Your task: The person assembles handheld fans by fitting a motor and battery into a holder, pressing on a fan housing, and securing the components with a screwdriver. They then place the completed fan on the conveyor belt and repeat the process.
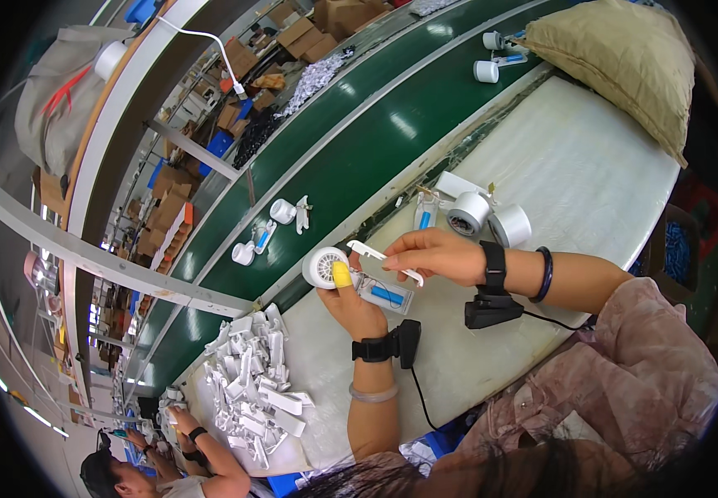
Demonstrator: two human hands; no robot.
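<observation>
Left hand [357, 305] closed around a small white fan unit [324, 267], thumb in a yellow finger cot [341, 275] pressed against the round grille, open handle half with a blue battery cell [387, 295] lying across the palm. Right hand [433, 254] just above and right of the fan unit, fingers pinched on a thin white cover strip [375, 252] held over the open handle. Black sensor bands on both wrists, cables trailing back over the white surface [566, 166]. Fan unit probably light, rigid moulded plastic, smooth and a bit slippery, with thin wires exposed beside the cell, so likely best gripped at the round head and the handle edges rather than over the open cavity; cover strip slender and probably easy to flex or snap, best taken by its long edges. Beyond the fan unit to the right, two white tape rolls [487, 217] and another half-built handle on the surface. Below and left of the fan unit, a heap of white plastic parts [255, 382]. Above and left of it, a green conveyor belt [350, 158] carrying more white fan pieces. Far right of it, a tan sack [616, 58]. At the lower left, beyond the heap, another person's hands at work.
</observation>
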